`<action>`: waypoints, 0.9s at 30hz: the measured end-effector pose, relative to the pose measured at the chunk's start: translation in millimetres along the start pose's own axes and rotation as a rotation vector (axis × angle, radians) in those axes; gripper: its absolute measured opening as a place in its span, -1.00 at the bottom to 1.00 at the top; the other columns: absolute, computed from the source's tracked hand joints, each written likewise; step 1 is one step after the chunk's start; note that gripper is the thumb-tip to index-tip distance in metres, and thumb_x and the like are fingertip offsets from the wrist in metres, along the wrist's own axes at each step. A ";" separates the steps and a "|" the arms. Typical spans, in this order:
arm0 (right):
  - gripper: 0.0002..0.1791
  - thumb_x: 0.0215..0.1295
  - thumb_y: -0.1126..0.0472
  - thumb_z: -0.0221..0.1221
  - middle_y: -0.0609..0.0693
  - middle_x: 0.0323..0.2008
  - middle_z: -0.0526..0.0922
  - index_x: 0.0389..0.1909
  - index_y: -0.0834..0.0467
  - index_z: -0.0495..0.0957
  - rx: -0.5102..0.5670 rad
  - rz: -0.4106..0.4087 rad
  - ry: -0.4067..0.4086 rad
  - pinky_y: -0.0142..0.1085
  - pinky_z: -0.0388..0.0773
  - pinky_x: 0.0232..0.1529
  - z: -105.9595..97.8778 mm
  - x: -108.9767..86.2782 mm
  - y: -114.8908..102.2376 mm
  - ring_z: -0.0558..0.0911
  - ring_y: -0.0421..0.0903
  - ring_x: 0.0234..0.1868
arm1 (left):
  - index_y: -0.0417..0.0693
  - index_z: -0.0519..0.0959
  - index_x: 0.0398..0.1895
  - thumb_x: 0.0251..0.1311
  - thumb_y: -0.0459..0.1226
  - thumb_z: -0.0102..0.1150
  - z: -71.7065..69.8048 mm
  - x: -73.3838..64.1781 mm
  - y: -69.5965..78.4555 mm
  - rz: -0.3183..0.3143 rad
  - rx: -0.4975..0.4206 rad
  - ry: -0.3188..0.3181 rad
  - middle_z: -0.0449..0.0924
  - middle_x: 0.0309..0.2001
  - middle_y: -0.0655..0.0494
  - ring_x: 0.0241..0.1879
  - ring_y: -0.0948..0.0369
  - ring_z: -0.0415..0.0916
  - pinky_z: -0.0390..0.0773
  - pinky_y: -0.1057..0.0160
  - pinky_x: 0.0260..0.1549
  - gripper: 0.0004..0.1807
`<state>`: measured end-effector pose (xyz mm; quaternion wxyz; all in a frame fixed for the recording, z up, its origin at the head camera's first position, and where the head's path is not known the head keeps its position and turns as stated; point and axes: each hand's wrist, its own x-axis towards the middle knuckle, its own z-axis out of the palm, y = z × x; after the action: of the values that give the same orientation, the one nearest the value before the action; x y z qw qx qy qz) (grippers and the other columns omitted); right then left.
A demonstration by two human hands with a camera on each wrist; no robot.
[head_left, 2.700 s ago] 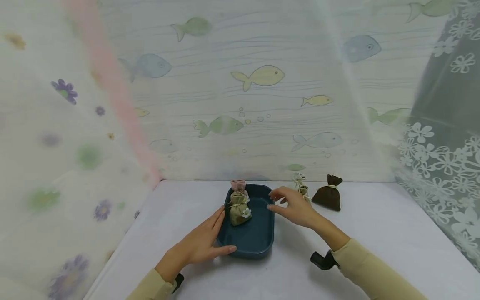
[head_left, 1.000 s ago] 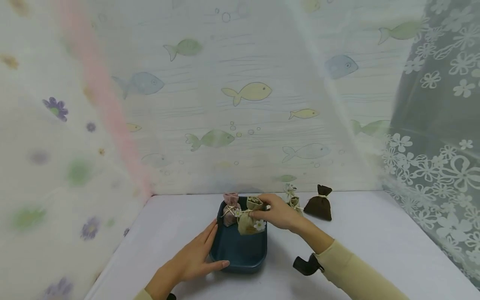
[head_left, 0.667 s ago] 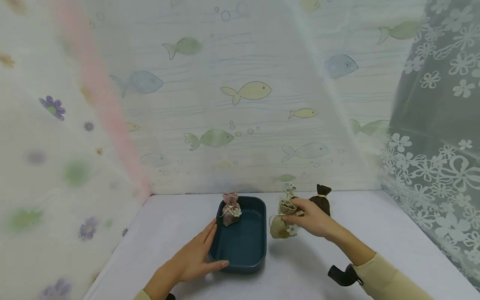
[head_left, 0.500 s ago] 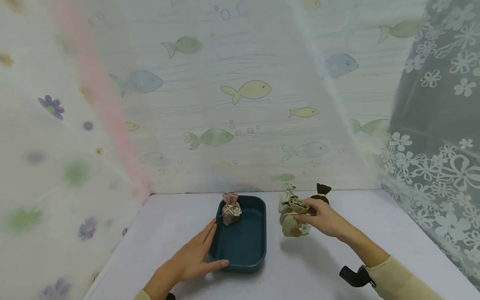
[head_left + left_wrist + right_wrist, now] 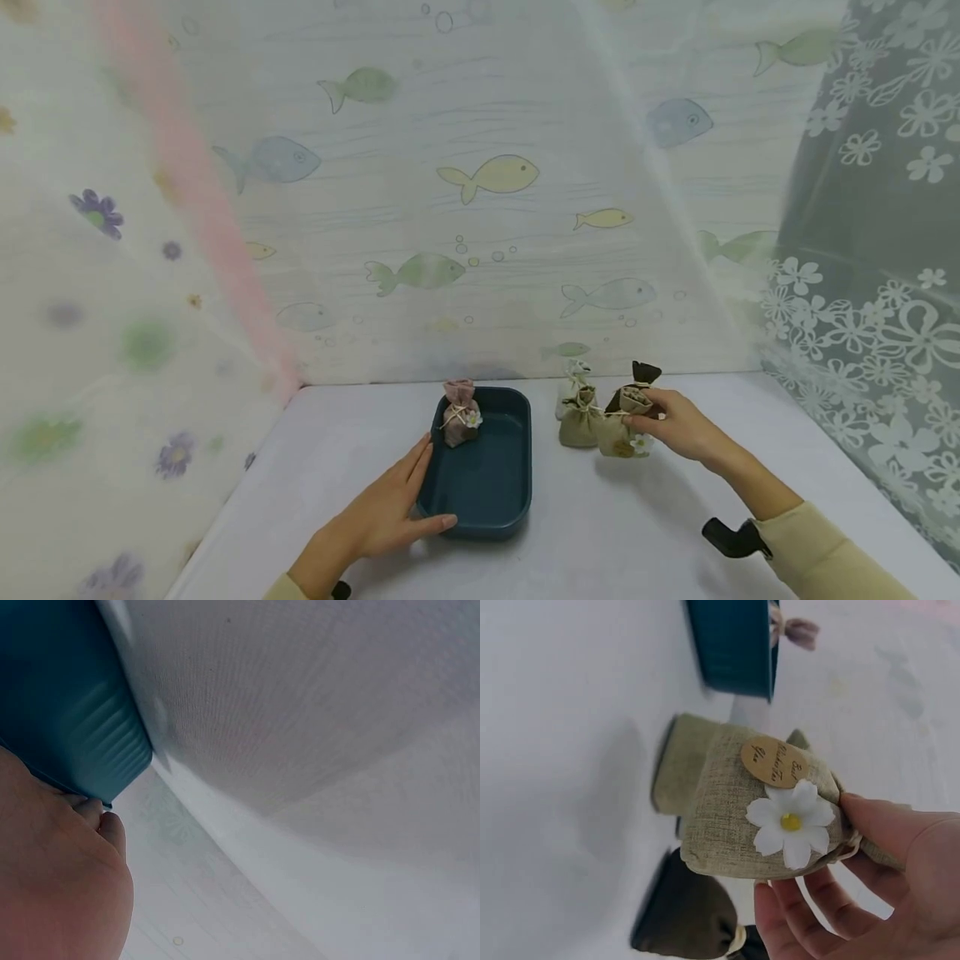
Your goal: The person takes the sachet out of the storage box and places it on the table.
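My right hand (image 5: 686, 429) pinches a beige linen drawstring pouch (image 5: 615, 439) by its tied neck, right of the tray. The right wrist view shows the pouch's white cloth flower (image 5: 790, 822) and round tan tag (image 5: 774, 761). My left hand (image 5: 378, 512) rests against the left side of a dark blue rectangular tray (image 5: 491, 531), fingers straight and thumb at its front corner. Inside the tray, at the back left, stands a pink pouch (image 5: 458, 429). Beside the held pouch are an olive-green pouch (image 5: 577, 430) and, partly hidden behind it, a whitish pouch (image 5: 574, 372).
A dark brown pouch (image 5: 647, 372) stands behind the held one, largely covered by it in the head view; its body (image 5: 690, 911) shows in the right wrist view. White cloth (image 5: 330, 450) covers the table. Printed sheer curtains (image 5: 480, 317) hang at the back and sides.
My right hand has taken the beige pouch out of the tray and carried it right, past the olive-green pouch to the brown one. The left hand has stayed at the tray.
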<state>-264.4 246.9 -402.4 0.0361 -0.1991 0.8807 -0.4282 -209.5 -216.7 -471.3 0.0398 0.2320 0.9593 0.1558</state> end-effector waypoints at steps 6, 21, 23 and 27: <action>-0.79 0.48 0.15 0.21 0.06 -0.10 0.69 -0.05 0.20 0.65 -0.041 0.027 0.042 -0.15 0.56 -0.13 -7.0 5.8 16.3 0.59 0.06 0.03 | -0.13 -0.15 0.68 0.23 0.50 -0.06 -0.3 2.1 -0.1 0.005 0.004 0.005 -0.37 0.68 0.11 0.61 0.03 -0.13 0.19 -0.14 0.46 0.24; -0.73 0.47 0.16 0.22 0.13 -0.13 0.68 -0.07 0.32 0.60 0.001 0.126 0.083 -0.15 0.57 -0.18 -2.1 17.8 44.0 0.60 -0.02 -0.09 | -0.13 -0.15 0.68 0.22 0.51 -0.05 -4.9 -0.5 2.8 -0.006 0.019 -0.004 -0.35 0.68 0.08 0.61 0.03 -0.13 0.18 -0.12 0.46 0.25; -0.72 0.47 0.16 0.22 0.15 -0.11 0.68 -0.06 0.34 0.59 0.005 0.141 0.082 -0.15 0.58 -0.16 0.4 18.3 44.9 0.61 -0.01 -0.08 | -0.13 -0.15 0.68 0.22 0.50 -0.04 -5.3 -1.0 3.6 -0.006 0.015 -0.008 -0.35 0.68 0.09 0.61 0.03 -0.13 0.18 -0.12 0.47 0.24; -0.59 0.48 0.12 0.22 0.23 -0.04 0.67 0.07 0.40 0.54 -0.013 0.162 0.081 -0.14 0.60 -0.13 3.0 17.8 45.6 0.63 0.10 0.00 | -0.13 -0.15 0.68 0.22 0.51 -0.05 -4.6 -0.2 3.4 -0.007 0.011 -0.012 -0.35 0.68 0.08 0.61 0.03 -0.12 0.18 -0.12 0.46 0.25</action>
<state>-294.6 263.1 -437.4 0.0338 -0.1100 0.8973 -0.4260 -208.6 -215.2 -465.8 0.0449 0.2298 0.9607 0.1490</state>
